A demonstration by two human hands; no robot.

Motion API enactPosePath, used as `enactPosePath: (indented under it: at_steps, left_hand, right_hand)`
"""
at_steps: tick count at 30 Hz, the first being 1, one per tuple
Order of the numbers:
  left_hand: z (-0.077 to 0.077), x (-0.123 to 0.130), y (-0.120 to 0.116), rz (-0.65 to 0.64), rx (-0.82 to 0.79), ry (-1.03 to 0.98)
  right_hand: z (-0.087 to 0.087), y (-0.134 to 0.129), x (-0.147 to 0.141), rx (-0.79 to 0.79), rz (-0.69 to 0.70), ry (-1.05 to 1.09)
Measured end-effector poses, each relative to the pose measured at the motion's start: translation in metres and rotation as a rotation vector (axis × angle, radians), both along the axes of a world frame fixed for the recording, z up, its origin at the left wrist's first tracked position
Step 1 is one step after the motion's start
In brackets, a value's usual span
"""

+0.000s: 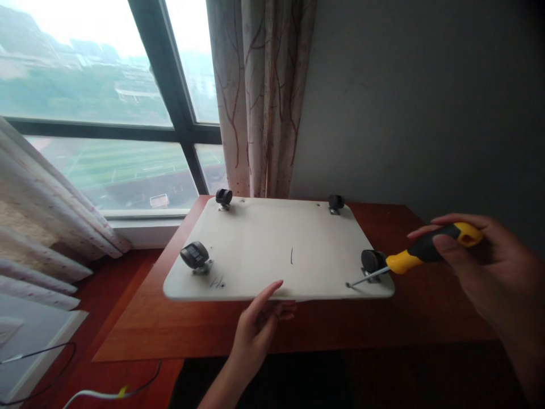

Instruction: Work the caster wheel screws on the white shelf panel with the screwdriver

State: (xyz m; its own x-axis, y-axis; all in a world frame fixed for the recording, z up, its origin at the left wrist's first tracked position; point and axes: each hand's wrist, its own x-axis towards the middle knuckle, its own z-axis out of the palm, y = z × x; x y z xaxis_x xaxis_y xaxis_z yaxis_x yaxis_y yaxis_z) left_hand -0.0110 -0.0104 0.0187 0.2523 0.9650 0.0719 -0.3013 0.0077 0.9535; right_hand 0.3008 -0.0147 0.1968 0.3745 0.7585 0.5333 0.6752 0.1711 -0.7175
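Observation:
A white board (264,244) with rounded corners lies flat, with a black caster wheel near each corner, such as the near left caster (195,255) and the near right caster (373,261). My right hand (489,267) is wrapped round the yellow and black handle of a screwdriver (430,247). Its metal shaft slants down to the left, and the tip meets a small dark spot beside the near right caster. At the board's front edge my left hand (261,321) rests with its index finger stretched over the top and the other fingers at the rim.
The board sits on a reddish-brown wooden table (140,324). Behind it hang curtains (264,102) beside a large window (128,147), with a grey wall (404,102) to the right. A white cable (93,393) lies at the lower left, near a white cabinet (34,346).

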Motion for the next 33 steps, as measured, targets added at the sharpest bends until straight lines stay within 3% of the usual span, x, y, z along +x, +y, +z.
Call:
enactPosePath:
  at_steps: [11, 19, 33]
  left_hand:
    - [0.009, 0.004, 0.015, 0.002, -0.002, -0.012]
    - [0.002, 0.002, 0.017, -0.012, 0.021, 0.009]
    - [-0.009, -0.017, 0.014, -0.072, 0.212, 0.165]
  right_hand:
    - [0.0, 0.0, -0.002, 0.032, -0.002, -0.033]
    - [0.0, 0.001, -0.003, 0.048, 0.011, -0.001]
    - [0.0, 0.005, -0.006, 0.085, -0.001, -0.016]
